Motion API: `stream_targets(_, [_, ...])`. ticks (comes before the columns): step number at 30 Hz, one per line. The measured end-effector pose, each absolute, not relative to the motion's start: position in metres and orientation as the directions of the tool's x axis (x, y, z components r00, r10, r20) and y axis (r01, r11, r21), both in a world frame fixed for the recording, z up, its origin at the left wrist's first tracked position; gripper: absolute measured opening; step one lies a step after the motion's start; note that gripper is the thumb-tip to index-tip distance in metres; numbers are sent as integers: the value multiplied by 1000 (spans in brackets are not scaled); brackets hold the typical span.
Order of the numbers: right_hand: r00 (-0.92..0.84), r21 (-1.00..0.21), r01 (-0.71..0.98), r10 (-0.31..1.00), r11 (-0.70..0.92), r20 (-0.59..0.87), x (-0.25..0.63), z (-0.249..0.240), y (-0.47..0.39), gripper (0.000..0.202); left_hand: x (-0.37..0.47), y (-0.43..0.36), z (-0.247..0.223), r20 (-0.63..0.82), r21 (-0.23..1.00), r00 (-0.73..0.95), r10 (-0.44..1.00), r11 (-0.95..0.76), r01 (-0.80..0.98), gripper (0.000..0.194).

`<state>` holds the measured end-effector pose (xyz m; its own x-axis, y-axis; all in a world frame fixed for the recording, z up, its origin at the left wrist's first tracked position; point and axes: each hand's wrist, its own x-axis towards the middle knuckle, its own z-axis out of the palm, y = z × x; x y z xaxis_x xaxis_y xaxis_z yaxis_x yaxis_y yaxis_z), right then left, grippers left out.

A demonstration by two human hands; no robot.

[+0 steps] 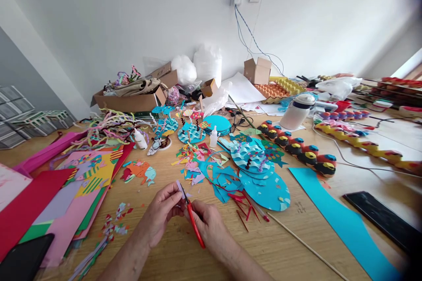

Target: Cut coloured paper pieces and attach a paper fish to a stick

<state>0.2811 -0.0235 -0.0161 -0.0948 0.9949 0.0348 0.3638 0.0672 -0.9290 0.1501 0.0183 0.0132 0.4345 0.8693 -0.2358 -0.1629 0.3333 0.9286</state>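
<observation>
My left hand pinches a small piece of lavender paper between thumb and fingers. In my right hand is a pair of red-handled scissors, its dark blades pointing up and away at the paper. Both hands are close together over the wooden table, near its front middle. Just beyond them lies a heap of colourful paper scraps, with cut blue paper to its right. Orange and light-blue paper fish lie left of the scraps. Thin red strips are right of my right hand.
Stacked coloured paper sheets and a dark phone lie at left. Blue discs with wavy decoration, a glue bottle and painted egg-carton strips stand beyond. A blue paper strip, a wooden stick and a black phone lie right.
</observation>
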Motion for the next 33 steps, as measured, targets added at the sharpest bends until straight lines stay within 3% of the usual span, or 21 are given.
stream_targets(5, [-105,-960,281,994,-12,-43,282,-16,-21,36,151,19,14,-230,933,442,867,326,-155,16])
stream_targets(10, [-144,-972,235,989,14,-21,282,-13,-21,33,150,18,16,-217,944,429,877,301,-138,15])
stream_targets(14, [-58,-1000,-2,998,-28,-27,282,-9,-19,32,152,19,16,-202,973,382,902,229,-25,18])
stream_targets(16, [-33,-982,-171,996,-82,-77,283,-7,-18,35,153,20,13,-92,991,334,938,53,124,17])
stream_targets(18, [-22,-943,-313,993,-115,-114,285,-6,-18,36,152,21,9,114,934,305,945,-207,291,11])
stream_targets(21, [-27,-889,-442,992,-121,-121,288,-7,-18,35,149,22,2,363,729,373,854,-509,458,16])
stream_targets(24, [-72,-850,-506,989,-147,-129,288,-9,-18,36,145,23,-2,435,536,495,753,-658,530,22])
stream_targets(27, [-95,-825,-535,983,-185,-159,287,-10,-17,32,144,24,-4,453,419,571,685,-729,542,22])
stream_targets(30, [-74,-819,-534,977,-209,-201,287,-10,-16,32,147,24,-6,456,416,579,676,-737,532,22])
stream_targets(33, [-12,-843,-505,978,-186,-209,287,-9,-16,31,149,24,-7,477,554,461,749,-663,504,22])
